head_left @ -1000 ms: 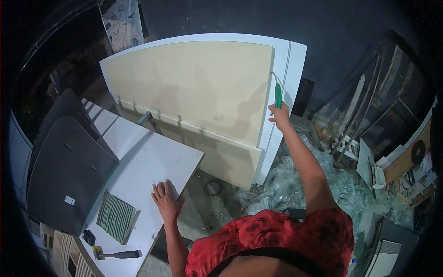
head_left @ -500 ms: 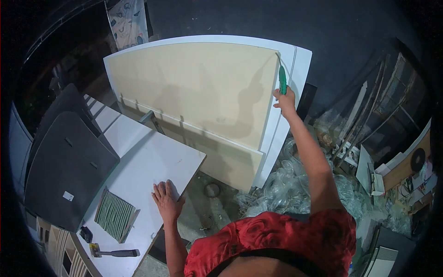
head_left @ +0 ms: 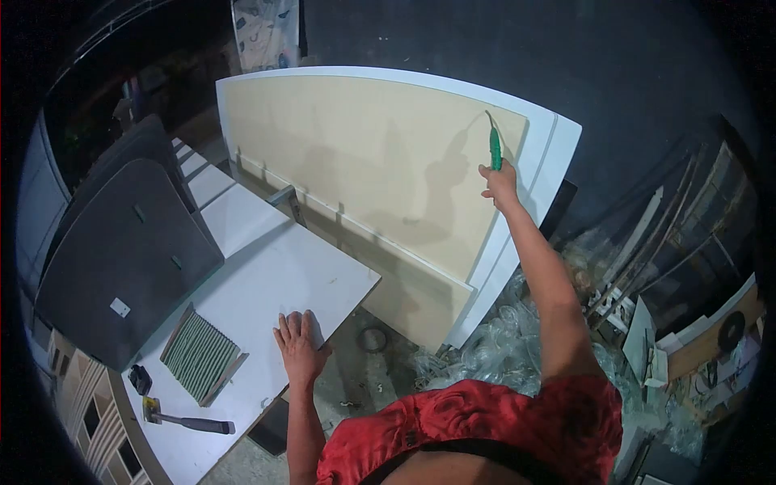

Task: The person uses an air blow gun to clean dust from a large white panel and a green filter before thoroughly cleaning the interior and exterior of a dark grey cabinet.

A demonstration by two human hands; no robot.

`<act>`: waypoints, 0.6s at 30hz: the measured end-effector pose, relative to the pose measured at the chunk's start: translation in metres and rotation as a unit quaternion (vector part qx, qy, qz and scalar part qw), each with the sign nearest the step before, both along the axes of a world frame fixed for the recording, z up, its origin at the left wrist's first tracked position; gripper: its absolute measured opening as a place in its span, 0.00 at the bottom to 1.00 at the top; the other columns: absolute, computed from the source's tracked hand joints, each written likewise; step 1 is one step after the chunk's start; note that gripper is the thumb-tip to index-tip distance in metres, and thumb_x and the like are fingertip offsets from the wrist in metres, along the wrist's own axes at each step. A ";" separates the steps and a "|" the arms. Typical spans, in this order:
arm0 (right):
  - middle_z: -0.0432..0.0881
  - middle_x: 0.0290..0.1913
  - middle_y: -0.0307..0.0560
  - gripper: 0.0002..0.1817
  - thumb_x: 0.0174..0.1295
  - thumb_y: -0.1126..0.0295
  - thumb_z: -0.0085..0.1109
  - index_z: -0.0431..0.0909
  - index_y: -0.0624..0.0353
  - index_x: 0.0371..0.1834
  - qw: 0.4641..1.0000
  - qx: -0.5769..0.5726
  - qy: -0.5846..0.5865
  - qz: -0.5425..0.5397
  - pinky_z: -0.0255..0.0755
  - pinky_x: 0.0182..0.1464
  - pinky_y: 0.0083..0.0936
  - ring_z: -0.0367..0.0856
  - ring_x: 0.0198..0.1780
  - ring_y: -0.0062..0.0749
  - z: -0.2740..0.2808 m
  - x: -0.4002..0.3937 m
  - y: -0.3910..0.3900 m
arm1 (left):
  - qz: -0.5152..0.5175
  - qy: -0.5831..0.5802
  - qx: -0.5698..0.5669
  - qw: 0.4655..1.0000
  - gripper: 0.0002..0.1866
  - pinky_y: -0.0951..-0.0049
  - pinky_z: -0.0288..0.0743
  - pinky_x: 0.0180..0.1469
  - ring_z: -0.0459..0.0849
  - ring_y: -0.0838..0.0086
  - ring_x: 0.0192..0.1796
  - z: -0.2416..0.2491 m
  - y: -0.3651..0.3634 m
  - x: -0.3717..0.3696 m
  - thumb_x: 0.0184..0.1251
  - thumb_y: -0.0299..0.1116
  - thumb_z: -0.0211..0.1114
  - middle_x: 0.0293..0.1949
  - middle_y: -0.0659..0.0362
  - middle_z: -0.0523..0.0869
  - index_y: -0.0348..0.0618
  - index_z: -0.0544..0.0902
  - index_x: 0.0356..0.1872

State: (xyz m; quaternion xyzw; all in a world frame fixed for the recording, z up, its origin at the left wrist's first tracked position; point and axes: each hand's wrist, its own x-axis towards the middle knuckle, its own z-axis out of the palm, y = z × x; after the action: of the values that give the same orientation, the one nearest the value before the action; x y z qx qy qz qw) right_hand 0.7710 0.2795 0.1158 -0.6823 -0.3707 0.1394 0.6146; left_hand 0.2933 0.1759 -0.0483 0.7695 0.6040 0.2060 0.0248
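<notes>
My right hand (head_left: 503, 179), its arm stretched out, is closed around a green-handled tool with a thin, curved tip (head_left: 495, 148). The tip is at the upper right of a large cream panel (head_left: 339, 145), close to its top edge; whether it touches cannot be told. That panel lies against a bigger white board (head_left: 558, 133) with a curved top. My left hand (head_left: 299, 347) rests flat, fingers spread, on a white tabletop (head_left: 323, 267) near its right edge. Left of that hand lies a green ribbed pad in a frame (head_left: 202, 360).
A hammer (head_left: 190, 421) and a small black object (head_left: 141, 380) lie on the tabletop. Dark curved panels (head_left: 121, 259) stand along its left side. Crumpled clear plastic (head_left: 509, 339) covers floor below the white board. Poles and scrap (head_left: 638, 242) lean at the right.
The view has turned, so the table and panels appear farther right. My right hand has carried the green tool leftward from the cream panel's upper right corner. My left hand stays flat.
</notes>
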 end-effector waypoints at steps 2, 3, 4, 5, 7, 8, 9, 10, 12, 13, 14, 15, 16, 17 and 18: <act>0.72 0.32 0.44 0.16 0.55 0.68 0.64 0.70 0.64 0.40 1.000 0.007 -0.002 0.007 0.79 0.20 0.29 0.75 0.28 0.31 -0.005 -0.001 0.001 | 0.008 -0.007 -0.001 1.000 0.46 0.45 0.44 0.74 0.54 0.48 0.74 0.003 -0.001 0.001 0.39 0.41 0.77 0.66 0.48 0.66 0.49 0.67 0.67; 0.69 0.28 0.40 0.15 0.55 0.68 0.64 0.70 0.62 0.40 1.000 0.016 -0.002 0.007 0.75 0.18 0.27 0.71 0.24 0.25 -0.007 0.000 0.002 | 0.009 -0.011 -0.002 1.000 0.47 0.45 0.43 0.74 0.53 0.48 0.74 0.004 -0.002 0.002 0.39 0.41 0.77 0.67 0.48 0.65 0.49 0.67 0.67; 0.69 0.28 0.40 0.15 0.55 0.68 0.64 0.70 0.62 0.40 1.000 0.015 -0.003 0.010 0.75 0.18 0.27 0.71 0.24 0.25 -0.008 0.000 0.003 | 0.012 -0.012 -0.003 1.000 0.47 0.45 0.43 0.74 0.53 0.48 0.74 0.004 -0.003 0.002 0.39 0.41 0.77 0.67 0.48 0.65 0.49 0.67 0.67; 0.69 0.28 0.40 0.15 0.55 0.68 0.64 0.70 0.61 0.39 1.000 0.010 -0.003 0.013 0.75 0.18 0.27 0.71 0.24 0.26 -0.010 0.001 0.004 | 0.018 -0.011 -0.005 1.000 0.47 0.45 0.43 0.74 0.53 0.48 0.74 0.004 -0.003 0.002 0.39 0.42 0.77 0.67 0.48 0.65 0.49 0.67 0.67; 0.69 0.28 0.41 0.15 0.55 0.67 0.64 0.70 0.61 0.39 1.000 0.005 -0.003 0.017 0.75 0.18 0.27 0.71 0.25 0.26 -0.009 0.003 0.005 | 0.025 -0.010 -0.008 1.000 0.47 0.45 0.43 0.74 0.52 0.48 0.74 0.005 -0.002 0.004 0.38 0.42 0.78 0.67 0.48 0.65 0.49 0.67 0.67; 0.72 0.32 0.44 0.15 0.55 0.68 0.64 0.70 0.63 0.38 1.000 0.000 0.001 0.022 0.78 0.19 0.28 0.75 0.28 0.30 -0.009 0.003 0.006 | 0.029 -0.005 -0.010 1.000 0.48 0.46 0.42 0.75 0.52 0.48 0.74 0.006 -0.002 0.004 0.38 0.43 0.78 0.67 0.48 0.65 0.49 0.67 0.67; 0.75 0.35 0.47 0.15 0.55 0.70 0.64 0.69 0.64 0.38 1.000 -0.005 0.004 0.028 0.81 0.20 0.30 0.79 0.31 0.34 -0.008 0.003 0.008 | 0.034 0.000 -0.011 0.999 0.48 0.46 0.42 0.75 0.52 0.48 0.75 0.006 -0.002 0.005 0.37 0.43 0.78 0.67 0.48 0.65 0.49 0.67 0.67; 0.75 0.35 0.47 0.15 0.55 0.70 0.64 0.69 0.64 0.38 1.000 -0.005 0.004 0.030 0.81 0.20 0.30 0.79 0.31 0.34 -0.008 0.004 0.011 | 0.036 0.000 -0.012 0.999 0.48 0.46 0.42 0.75 0.52 0.48 0.75 0.006 -0.002 0.005 0.37 0.43 0.78 0.67 0.48 0.65 0.49 0.67 0.67; 0.75 0.34 0.47 0.14 0.55 0.70 0.64 0.69 0.64 0.37 0.999 -0.010 -0.011 0.042 0.81 0.19 0.30 0.79 0.30 0.34 -0.006 0.002 0.020 | 0.044 0.005 -0.020 0.999 0.49 0.47 0.41 0.75 0.51 0.49 0.75 0.006 -0.001 0.005 0.36 0.44 0.79 0.68 0.48 0.64 0.48 0.67 0.67; 0.75 0.34 0.47 0.14 0.55 0.70 0.64 0.69 0.64 0.37 0.999 -0.011 -0.011 0.047 0.81 0.19 0.30 0.79 0.30 0.34 -0.004 0.001 0.025 | 0.048 0.005 -0.021 0.999 0.49 0.47 0.41 0.75 0.51 0.49 0.75 0.007 -0.001 0.006 0.36 0.44 0.79 0.68 0.48 0.64 0.48 0.67 0.67; 0.75 0.34 0.47 0.15 0.55 0.69 0.64 0.70 0.65 0.38 0.998 -0.017 -0.019 0.050 0.81 0.19 0.30 0.79 0.30 0.35 -0.002 -0.001 0.031 | 0.049 0.006 -0.029 0.998 0.50 0.48 0.41 0.75 0.51 0.49 0.75 0.009 -0.001 0.007 0.36 0.45 0.79 0.68 0.47 0.64 0.47 0.67 0.67; 0.75 0.34 0.48 0.16 0.54 0.69 0.64 0.70 0.66 0.39 0.998 -0.024 -0.027 0.054 0.81 0.19 0.29 0.79 0.30 0.35 0.001 -0.003 0.038 | 0.051 0.007 -0.037 0.998 0.51 0.48 0.41 0.75 0.51 0.49 0.75 0.010 -0.001 0.007 0.36 0.45 0.79 0.68 0.47 0.64 0.47 0.66 0.67; 0.75 0.34 0.48 0.16 0.54 0.69 0.64 0.70 0.66 0.39 0.998 -0.024 -0.028 0.060 0.81 0.19 0.29 0.79 0.30 0.35 0.002 -0.004 0.048 | 0.057 0.007 -0.038 0.998 0.51 0.48 0.41 0.75 0.51 0.49 0.75 0.011 -0.001 0.008 0.36 0.45 0.79 0.68 0.47 0.64 0.47 0.66 0.67; 0.75 0.35 0.49 0.17 0.54 0.68 0.64 0.70 0.67 0.40 0.996 -0.037 -0.041 0.065 0.81 0.19 0.29 0.80 0.31 0.37 0.003 -0.005 0.058 | 0.059 0.012 -0.036 0.997 0.51 0.48 0.41 0.76 0.51 0.49 0.75 0.012 -0.001 0.009 0.36 0.45 0.79 0.68 0.47 0.64 0.47 0.66 0.68; 0.75 0.36 0.50 0.19 0.53 0.68 0.64 0.70 0.68 0.42 0.995 -0.049 -0.055 0.072 0.81 0.19 0.29 0.81 0.32 0.38 0.006 -0.008 0.068 | 0.062 0.018 -0.035 0.997 0.51 0.49 0.41 0.76 0.50 0.49 0.75 0.012 -0.001 0.010 0.35 0.45 0.79 0.68 0.47 0.64 0.47 0.66 0.68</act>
State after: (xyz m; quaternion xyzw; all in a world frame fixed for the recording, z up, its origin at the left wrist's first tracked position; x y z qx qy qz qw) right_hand 0.7632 0.3473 0.1216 -0.6897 -0.4445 0.1637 0.5477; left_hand 0.3029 0.1750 -0.0363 0.7325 0.6580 0.1726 0.0280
